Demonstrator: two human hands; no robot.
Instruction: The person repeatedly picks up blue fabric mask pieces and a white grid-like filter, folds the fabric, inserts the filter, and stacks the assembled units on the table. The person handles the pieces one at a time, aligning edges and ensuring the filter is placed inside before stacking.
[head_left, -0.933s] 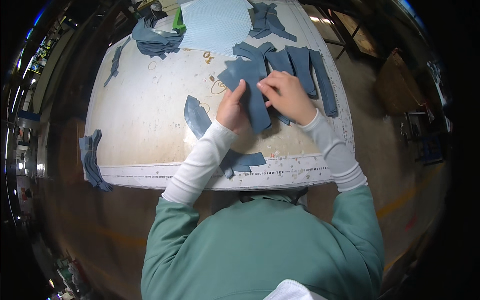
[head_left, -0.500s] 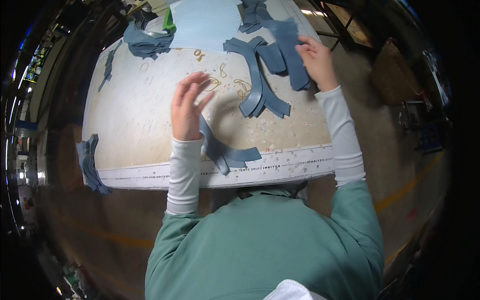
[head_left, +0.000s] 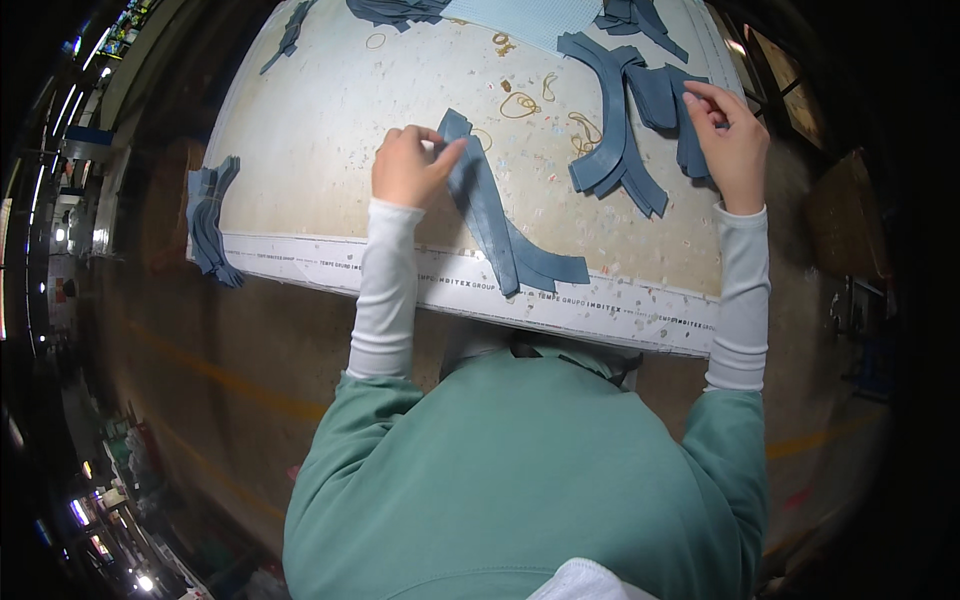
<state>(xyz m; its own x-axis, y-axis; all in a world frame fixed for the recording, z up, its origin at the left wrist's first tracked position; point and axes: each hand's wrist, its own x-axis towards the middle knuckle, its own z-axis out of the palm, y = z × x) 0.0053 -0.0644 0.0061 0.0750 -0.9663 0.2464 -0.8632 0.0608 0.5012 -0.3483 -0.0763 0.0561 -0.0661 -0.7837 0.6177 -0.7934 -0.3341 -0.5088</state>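
Observation:
A small stack of curved blue leather-like pieces [head_left: 484, 205] lies near the front edge of the table. My left hand [head_left: 410, 168] is at its far end, thumb reaching over the top piece and apart from the bent fingers; no grip shows. To the right, my right hand [head_left: 738, 145] hovers beside a long blue strip [head_left: 690, 135], fingers loosely bent and apart, with nothing visible in them. Left of that strip are a shorter blue piece [head_left: 653, 97] and a larger stack of curved blue pieces [head_left: 612, 115].
Several rubber bands [head_left: 519, 105] and small scraps are scattered on the white table [head_left: 320, 150]. A bundle of blue strips [head_left: 210, 220] hangs over the left front corner. More blue pieces [head_left: 395, 10] and a light-blue sheet [head_left: 530, 18] lie at the far side.
The view has shifted, so the table sits higher and further right. My left hand has turned toward the near stack's far end. My right hand has drawn back slightly from the long strip.

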